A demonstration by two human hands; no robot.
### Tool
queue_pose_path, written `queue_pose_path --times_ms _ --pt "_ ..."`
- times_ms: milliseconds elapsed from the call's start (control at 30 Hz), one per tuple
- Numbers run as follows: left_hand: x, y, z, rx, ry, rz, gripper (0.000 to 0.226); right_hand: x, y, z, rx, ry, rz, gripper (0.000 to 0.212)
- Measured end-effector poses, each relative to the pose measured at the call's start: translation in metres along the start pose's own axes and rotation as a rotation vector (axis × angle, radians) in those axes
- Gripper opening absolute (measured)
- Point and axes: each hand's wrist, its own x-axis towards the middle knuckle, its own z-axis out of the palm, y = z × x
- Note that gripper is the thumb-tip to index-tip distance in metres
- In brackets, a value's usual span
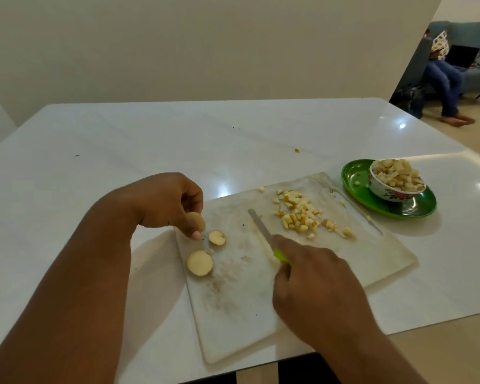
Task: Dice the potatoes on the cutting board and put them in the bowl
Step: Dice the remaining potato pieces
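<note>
The left hand (166, 202) pinches a potato piece (196, 220), likely to position it for cutting. Just beside that grip lie two slices (199, 263). The right hand (313, 284) grips the knife (261, 227), blade lifted clear.

Soft indoor light, ceiling glare on table (233, 139) (glossy), wide-angle edge bending

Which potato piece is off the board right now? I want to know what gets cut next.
The potato piece pinched in the left hand, above the cutting board's left end. The two round slices, small and large, lie flat below it.
</note>
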Motion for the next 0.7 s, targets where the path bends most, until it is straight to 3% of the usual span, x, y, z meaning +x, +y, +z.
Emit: queue_pose_path --times_ms 133,200,333,467,700 --pt "0.003 0.015 0.006 -0.236 0.349 0.176 0.028 0.000 0.014 0.000 -0.012 -0.014 0.034 0.058" --pt "0.006 0.030 0.018 -0.317 0.406 0.266 0.022 0.001 0.028 -0.007 -0.041 0.019 0.081 0.058" --pt "0.011 0.053 0.045 -0.290 0.358 0.296 0.017 0.003 0.037 -0.020 -0.075 0.083 0.125 0.056" --pt "0.013 0.056 0.053 -0.063 0.307 0.202 0.016 0.007 0.025 -0.008 -0.031 0.079 0.014 0.054" --pt "0.007 0.052 0.047 0.007 0.167 0.172 0.041 0.023 0.038 -0.010 -0.103 0.065 0.065 0.057"
